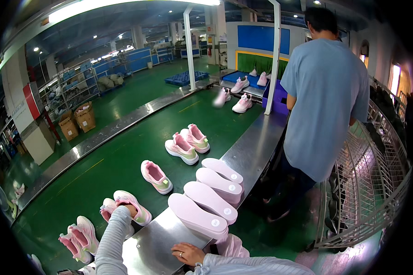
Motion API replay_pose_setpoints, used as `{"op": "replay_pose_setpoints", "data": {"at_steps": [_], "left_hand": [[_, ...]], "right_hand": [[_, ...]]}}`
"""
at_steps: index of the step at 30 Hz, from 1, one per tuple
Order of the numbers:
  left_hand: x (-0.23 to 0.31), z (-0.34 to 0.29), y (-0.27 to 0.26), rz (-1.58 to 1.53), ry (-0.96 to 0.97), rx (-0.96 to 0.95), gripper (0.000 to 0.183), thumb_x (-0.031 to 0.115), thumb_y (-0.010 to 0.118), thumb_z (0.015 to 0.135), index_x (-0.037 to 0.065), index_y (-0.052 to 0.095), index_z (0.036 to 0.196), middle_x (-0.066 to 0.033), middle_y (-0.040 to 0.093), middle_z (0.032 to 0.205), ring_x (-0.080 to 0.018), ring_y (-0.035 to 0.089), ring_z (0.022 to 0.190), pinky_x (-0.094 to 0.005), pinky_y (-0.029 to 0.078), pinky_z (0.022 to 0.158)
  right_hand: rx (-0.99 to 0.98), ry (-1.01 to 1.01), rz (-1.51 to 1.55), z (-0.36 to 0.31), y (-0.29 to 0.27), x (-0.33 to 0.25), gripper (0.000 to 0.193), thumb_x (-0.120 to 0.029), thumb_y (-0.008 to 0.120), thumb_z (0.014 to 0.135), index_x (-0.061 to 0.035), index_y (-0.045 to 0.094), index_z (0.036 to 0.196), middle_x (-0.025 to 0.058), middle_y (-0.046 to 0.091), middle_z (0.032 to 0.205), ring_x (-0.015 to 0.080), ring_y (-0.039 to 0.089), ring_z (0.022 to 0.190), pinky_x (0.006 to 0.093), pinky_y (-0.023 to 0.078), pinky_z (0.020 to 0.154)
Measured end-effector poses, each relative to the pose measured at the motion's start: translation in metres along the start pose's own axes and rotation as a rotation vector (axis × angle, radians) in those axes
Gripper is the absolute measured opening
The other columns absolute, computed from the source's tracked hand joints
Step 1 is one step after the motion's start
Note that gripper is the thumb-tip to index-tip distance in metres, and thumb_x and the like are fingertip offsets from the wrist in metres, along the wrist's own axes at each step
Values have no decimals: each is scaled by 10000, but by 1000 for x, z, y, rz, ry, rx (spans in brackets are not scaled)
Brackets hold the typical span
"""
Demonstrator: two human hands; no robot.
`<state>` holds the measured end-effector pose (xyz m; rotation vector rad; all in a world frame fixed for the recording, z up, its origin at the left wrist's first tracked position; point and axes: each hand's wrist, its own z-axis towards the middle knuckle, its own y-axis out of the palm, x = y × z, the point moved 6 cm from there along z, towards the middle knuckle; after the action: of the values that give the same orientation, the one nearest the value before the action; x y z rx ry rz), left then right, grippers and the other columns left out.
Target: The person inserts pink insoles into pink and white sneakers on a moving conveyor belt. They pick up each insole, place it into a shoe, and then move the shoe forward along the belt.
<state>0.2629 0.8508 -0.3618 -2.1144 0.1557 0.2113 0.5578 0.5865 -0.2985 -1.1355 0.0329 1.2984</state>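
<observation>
My left hand (pixel 131 210) reaches into the opening of a pink and white sneaker (pixel 141 213) on the green conveyor belt; its fingers are hidden inside the shoe. A matching sneaker (pixel 106 207) stands against it on the left, partly covered by my sleeve. My right hand (pixel 188 253), with a ring on one finger, lies on the metal ledge (pixel 153 245) and holds nothing; its fingers are spread. Just beyond it are several stacks of pale pink insoles (pixel 195 214), each top one bearing a round white sticker at its near end.
More pink sneakers (pixel 155 177) stand along the belt (pixel 96 178). At the right, a person in a blue shirt (pixel 323 105) faces away beside a wire rack (pixel 360 183). A white post (pixel 273 59) rises from the ledge near a purple bin (pixel 280 98).
</observation>
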Motion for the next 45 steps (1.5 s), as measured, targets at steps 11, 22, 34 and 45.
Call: {"op": "replay_pose_setpoints", "data": {"at_steps": [11, 22, 34, 45], "left_hand": [[25, -8, 15, 33, 158, -91, 298, 316, 633, 689, 75, 698, 851, -159, 676, 924, -300, 652, 885, -430, 511, 747], [1, -61, -56, 262, 112, -208, 330, 373, 655, 665, 83, 705, 814, -145, 679, 925, -293, 651, 884, -448, 505, 742], [147, -46, -138, -335, 299, 513, 463, 450, 464, 895, 138, 517, 1233, -98, 494, 1245, -305, 573, 1055, -417, 484, 856], [121, -131, -90, -428, 244, 423, 512, 526, 473, 859, 88, 586, 1098, -115, 554, 1069, -307, 597, 980, -406, 490, 822]], "right_hand": [[237, 270, -310, 74, -183, 18, 401, -240, 635, 797, -57, 578, 1148, 172, 548, 1203, 325, 528, 1089, 406, 421, 932], [22, 266, -412, 66, -166, 46, 431, -282, 651, 802, -82, 572, 1176, 247, 444, 1317, 353, 446, 1225, 388, 391, 996], [12, 239, -417, 66, -178, 38, 537, -290, 687, 769, -64, 526, 1229, 236, 465, 1283, 353, 505, 1137, 382, 446, 924], [-355, 381, -615, 72, -186, 46, 749, -356, 732, 698, -80, 423, 1322, 151, 589, 857, 303, 609, 808, 391, 508, 660]]}}
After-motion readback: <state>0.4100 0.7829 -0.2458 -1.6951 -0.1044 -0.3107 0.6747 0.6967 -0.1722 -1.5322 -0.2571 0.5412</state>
